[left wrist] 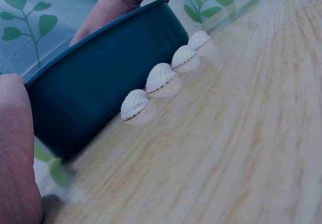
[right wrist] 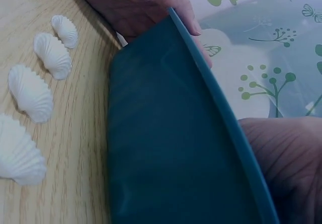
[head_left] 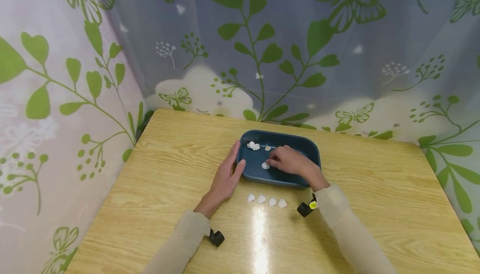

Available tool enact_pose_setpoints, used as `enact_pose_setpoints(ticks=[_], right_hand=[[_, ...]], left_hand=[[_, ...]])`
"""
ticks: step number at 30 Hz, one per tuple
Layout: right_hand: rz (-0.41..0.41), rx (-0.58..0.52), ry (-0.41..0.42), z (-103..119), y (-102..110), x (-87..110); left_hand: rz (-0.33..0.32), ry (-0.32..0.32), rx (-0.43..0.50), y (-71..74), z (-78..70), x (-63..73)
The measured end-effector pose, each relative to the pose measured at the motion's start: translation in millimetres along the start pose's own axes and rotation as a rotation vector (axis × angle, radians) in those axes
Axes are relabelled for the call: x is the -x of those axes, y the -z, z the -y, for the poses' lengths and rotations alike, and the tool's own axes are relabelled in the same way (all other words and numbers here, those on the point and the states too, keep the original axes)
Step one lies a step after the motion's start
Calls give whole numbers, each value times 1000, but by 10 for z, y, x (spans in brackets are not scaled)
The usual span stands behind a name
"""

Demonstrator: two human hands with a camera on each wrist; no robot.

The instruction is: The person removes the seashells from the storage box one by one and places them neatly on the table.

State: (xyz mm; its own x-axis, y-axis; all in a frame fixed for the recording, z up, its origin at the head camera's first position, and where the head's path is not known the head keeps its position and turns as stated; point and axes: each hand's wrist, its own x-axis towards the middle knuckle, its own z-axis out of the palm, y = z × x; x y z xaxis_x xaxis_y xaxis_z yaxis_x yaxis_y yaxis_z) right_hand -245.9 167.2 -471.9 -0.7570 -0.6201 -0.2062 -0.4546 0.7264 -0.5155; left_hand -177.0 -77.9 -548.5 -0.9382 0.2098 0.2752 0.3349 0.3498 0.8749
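A dark blue rectangular tray (head_left: 279, 181) stands on the table. My left hand (head_left: 224, 178) rests against its left end, fingers fairly straight along the outside and thumb at the near corner. Inside the tray, my right hand (head_left: 292, 161) has its fingers curled, with thumb and fingertips at a white seashell (head_left: 265, 165) on the tray floor. Farther back in the tray are a small clump of white shells (head_left: 253, 145) and a smaller tan-and-white piece (head_left: 268, 148). In the right wrist view the tray wall (right wrist: 166, 123) hides the right fingertips.
Several white ribbed seashells (head_left: 272, 201) lie in a row on the wooden table (head_left: 180, 157), just in front of the tray. A leaf-patterned curtain (head_left: 277, 49) hangs behind the table and along its left side. Black wrist cameras (head_left: 216, 237) sit by both sleeves.
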Motion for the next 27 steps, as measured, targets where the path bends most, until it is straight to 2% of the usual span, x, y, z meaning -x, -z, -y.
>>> enact_pose_setpoints(ticks=[5,11,20,27], right_hand=[[-54,3,48,16,-5,19],[-9,-36,99,-18,-68,-5],[-73,18,23,-60,-103,13],[-47,-6,74,-78,-89,75]], left_hand=[[5,10,-6,5,-2,-1],[5,5,0,7,13,1],[7,11,3,1,5,7],[2,0,8,-9,6,7]])
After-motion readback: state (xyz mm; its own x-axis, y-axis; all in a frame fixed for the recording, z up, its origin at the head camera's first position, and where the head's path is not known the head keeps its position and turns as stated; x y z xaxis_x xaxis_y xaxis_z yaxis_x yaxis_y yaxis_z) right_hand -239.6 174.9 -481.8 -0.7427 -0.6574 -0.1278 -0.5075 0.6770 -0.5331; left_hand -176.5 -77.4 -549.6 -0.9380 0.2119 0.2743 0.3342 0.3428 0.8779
